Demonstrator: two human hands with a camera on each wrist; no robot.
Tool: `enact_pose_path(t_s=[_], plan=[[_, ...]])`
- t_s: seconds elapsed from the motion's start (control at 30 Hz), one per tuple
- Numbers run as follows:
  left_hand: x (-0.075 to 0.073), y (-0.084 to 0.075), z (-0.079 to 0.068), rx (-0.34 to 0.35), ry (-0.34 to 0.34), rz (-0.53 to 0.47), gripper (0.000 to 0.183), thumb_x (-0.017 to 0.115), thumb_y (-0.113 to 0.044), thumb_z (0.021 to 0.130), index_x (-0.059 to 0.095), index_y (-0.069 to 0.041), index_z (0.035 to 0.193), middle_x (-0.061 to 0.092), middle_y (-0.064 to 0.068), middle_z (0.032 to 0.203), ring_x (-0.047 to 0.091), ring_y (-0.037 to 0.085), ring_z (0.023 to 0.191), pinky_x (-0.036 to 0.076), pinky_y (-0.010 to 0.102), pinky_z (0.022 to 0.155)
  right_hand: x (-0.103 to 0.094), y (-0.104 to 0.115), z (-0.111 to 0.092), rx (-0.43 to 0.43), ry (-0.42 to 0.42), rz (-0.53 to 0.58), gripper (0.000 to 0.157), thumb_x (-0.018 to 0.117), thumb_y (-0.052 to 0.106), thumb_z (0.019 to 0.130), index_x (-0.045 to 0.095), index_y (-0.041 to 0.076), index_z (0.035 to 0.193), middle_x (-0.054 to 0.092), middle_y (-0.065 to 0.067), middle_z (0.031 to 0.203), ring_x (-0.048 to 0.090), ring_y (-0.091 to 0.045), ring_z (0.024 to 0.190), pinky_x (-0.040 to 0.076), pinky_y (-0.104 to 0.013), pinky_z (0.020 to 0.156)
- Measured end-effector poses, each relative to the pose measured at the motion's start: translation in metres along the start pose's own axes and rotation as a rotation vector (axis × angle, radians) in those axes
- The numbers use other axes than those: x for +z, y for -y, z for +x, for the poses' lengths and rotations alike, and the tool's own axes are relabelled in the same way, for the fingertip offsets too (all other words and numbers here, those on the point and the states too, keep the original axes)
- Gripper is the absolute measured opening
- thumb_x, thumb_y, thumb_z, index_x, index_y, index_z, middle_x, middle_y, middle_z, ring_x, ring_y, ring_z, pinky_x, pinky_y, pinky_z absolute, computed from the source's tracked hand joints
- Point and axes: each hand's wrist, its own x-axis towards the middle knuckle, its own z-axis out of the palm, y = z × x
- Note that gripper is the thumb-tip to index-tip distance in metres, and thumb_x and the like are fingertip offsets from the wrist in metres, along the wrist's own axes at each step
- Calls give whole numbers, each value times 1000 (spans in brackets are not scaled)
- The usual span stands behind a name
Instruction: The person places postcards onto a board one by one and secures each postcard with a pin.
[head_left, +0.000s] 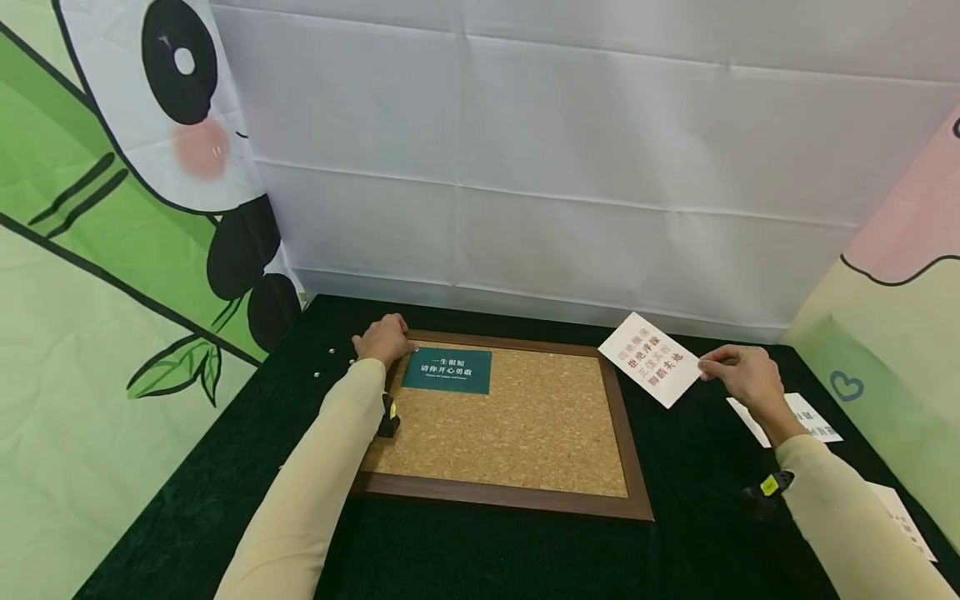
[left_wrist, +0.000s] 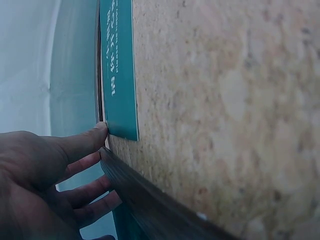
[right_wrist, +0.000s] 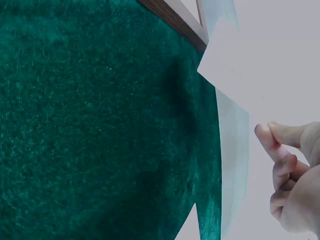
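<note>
A wood-framed cork board (head_left: 525, 433) lies flat on the dark green cloth. A teal card (head_left: 447, 370) with white text sits in its top-left corner. My left hand (head_left: 397, 342) rests at that corner. In the left wrist view its thumb (left_wrist: 85, 140) touches the teal card's (left_wrist: 119, 75) corner, and the other fingers lie fairly straight along the outside of the frame (left_wrist: 145, 200). My right hand (head_left: 708, 364) pinches a white card (head_left: 651, 360) with red text by one edge, held above the cloth just right of the board. The right wrist view shows that card's blank back (right_wrist: 240, 70).
Several small white pins (head_left: 330, 360) lie on the cloth left of the board. More white cards (head_left: 806, 417) lie at the right, one (head_left: 903, 517) near the table's edge. A white backdrop and printed banners close off the back and sides.
</note>
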Motion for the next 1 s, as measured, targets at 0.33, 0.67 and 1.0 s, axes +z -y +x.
enact_pose_path(t_s=[0.33, 0.67, 1.0], plan=[[1, 0, 0, -1, -13, -3, 37, 70, -25, 91, 58, -6, 121, 63, 17, 121, 56, 37, 112, 26, 61, 106, 8, 18, 4, -85, 38, -19, 29, 62, 28, 97, 70, 3, 109, 74, -14, 93, 55, -34, 101, 40, -49, 80], [0, 0, -2, 7, -25, -12, 36, 70, -24, 91, 59, -5, 119, 63, 17, 121, 56, 37, 111, 26, 62, 107, 24, 38, 11, -151, 73, -36, 24, 64, 25, 96, 71, 4, 106, 73, -13, 89, 52, -27, 84, 32, -34, 68], [-1, -3, -3, 2, -22, 8, 38, 70, -25, 91, 58, -6, 122, 63, 17, 123, 56, 37, 112, 27, 60, 106, 48, 54, 21, -235, 119, -52, 18, 64, 23, 96, 73, 7, 101, 72, -11, 83, 50, -22, 75, 31, -32, 64]])
